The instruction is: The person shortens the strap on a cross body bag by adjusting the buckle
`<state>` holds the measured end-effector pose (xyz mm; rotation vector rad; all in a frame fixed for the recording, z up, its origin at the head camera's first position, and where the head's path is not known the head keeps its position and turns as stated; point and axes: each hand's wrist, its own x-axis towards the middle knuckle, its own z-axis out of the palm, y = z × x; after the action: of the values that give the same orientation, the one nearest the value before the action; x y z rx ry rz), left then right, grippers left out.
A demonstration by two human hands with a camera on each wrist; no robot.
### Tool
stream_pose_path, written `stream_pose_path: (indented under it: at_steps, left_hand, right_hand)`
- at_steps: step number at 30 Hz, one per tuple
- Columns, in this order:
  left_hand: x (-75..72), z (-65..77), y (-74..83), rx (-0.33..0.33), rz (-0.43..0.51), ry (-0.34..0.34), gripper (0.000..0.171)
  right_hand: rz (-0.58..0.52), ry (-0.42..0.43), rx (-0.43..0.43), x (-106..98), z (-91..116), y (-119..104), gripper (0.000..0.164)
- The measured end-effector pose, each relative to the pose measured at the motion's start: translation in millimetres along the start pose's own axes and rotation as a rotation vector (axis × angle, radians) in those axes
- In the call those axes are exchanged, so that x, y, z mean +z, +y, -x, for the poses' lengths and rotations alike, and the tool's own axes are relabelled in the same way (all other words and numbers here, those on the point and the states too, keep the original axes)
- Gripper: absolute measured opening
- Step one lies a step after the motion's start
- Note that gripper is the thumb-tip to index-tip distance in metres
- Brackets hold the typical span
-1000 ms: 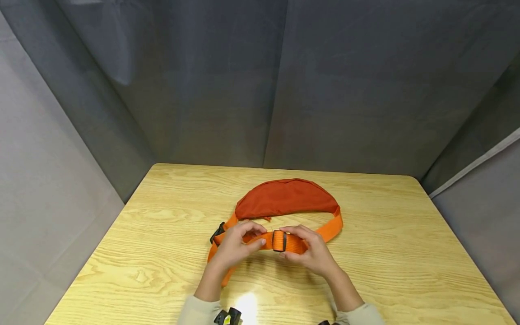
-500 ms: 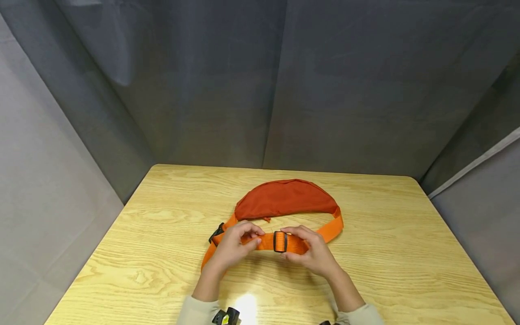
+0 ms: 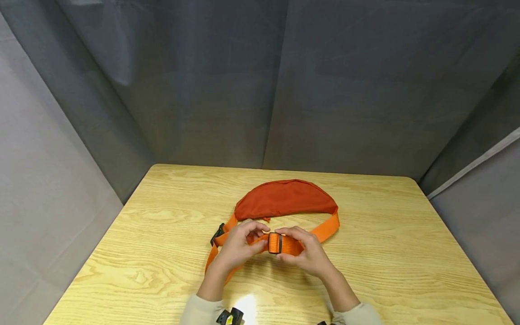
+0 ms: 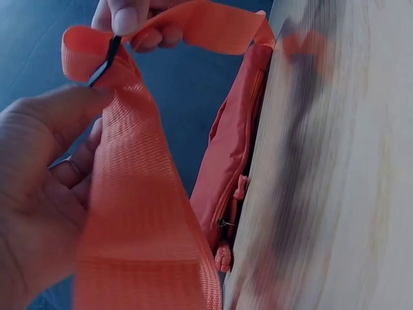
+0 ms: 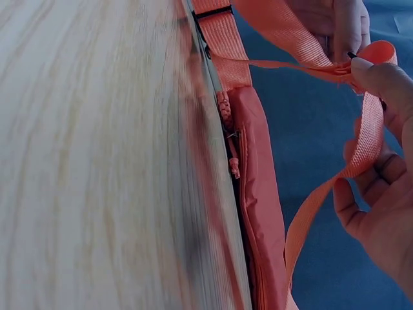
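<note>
The left hand [image 3: 239,243] pinches the strap [image 3: 328,227] just beside the slider [image 3: 280,244] and the right hand [image 3: 305,251] grips it at the slider, likely to steady that raised stretch, while the bag [image 3: 286,198] lies beyond them on the worktop [image 3: 390,248], probably anchoring the strap.

A red pouch [image 3: 286,198] lies on a seemingly wooden table [image 3: 398,253].

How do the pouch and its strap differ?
The pouch is dark red, the strap orange. The pouch is a half-moon, the strap a long band. The pouch lies on the table; the left hand and right hand hold part of the strap up. They are joined.
</note>
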<state>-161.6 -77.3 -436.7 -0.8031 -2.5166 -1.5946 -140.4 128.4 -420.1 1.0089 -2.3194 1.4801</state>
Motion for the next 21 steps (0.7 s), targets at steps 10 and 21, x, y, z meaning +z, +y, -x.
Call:
stream_pose_path:
  at_steps: [10,21]
  left_hand:
    - [-4.9,4.4,-1.0,-0.064,0.052,-0.033,0.013]
    - [-17.6,8.5,-2.4,-0.015,-0.024,-0.031,0.012]
  right_hand:
    - [0.067,0.021,-0.02,-2.5,2.6,4.0,0.05]
    - [0.09,0.048,0.0,-10.2,4.7,4.9,0.049]
